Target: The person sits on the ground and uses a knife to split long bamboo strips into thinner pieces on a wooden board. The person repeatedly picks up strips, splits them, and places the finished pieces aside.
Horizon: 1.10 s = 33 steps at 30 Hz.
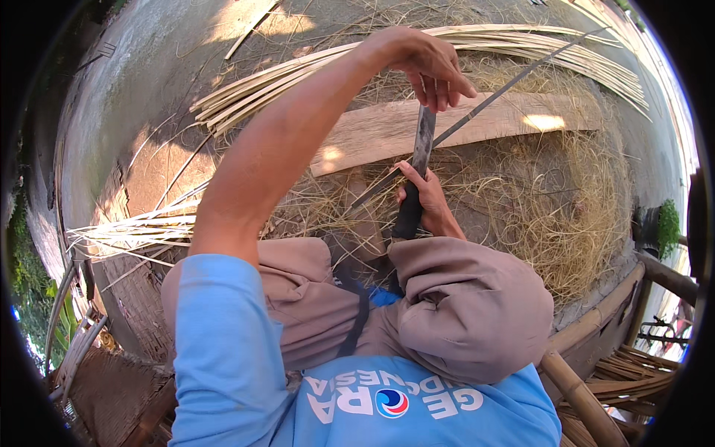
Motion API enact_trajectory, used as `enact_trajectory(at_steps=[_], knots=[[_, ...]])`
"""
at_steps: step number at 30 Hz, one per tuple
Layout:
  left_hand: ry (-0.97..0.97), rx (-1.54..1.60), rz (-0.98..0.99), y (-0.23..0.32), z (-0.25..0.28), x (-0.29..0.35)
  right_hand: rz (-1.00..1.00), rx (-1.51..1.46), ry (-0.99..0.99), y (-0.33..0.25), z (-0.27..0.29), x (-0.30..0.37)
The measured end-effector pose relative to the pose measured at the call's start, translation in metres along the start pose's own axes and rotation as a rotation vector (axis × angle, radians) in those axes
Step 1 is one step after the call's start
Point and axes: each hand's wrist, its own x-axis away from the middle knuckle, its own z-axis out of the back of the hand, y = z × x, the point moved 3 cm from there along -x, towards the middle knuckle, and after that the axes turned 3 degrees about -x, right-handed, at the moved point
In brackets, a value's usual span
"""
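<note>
My right hand (430,200) is closed low on a knife (423,141) with a dark blade and a black handle, held upright near my bent knee. A long, thin dark strip (488,104) slants across behind or against the blade, from lower left to upper right. Its lower part passes by my right thumb; whether the thumb presses on it I cannot tell. My left hand (433,71) hangs from a bent wrist over the blade's tip, fingers pointing down and loosely curled, with nothing visible in them.
A flat wooden plank (372,134) lies beyond the knife. Behind it runs a bundle of long pale split strips (275,82). Curly shavings (551,216) heap up at right, and more pale strips (134,227) lie at left. A bamboo pole frame (596,313) stands at lower right.
</note>
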Motion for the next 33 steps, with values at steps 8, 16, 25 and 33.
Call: enact_trajectory(at_steps=[8, 16, 25, 33], knots=[[0.058, 0.275, 0.192, -0.109, -0.144, 0.114, 0.104, -0.062, -0.016, 0.002, -0.009, 0.009], [0.246, 0.496, -0.090, -0.147, -0.199, 0.087, 0.080, 0.026, 0.022, 0.010, 0.003, 0.018], [0.794, 1.273, -0.220, -0.189, -0.193, 0.081, -0.012, 0.053, 0.045, 0.021, -0.005, 0.015], [0.104, 0.967, 0.283, -0.164, -0.236, 0.106, -0.113, 0.374, 0.167, 0.018, 0.001, 0.002]])
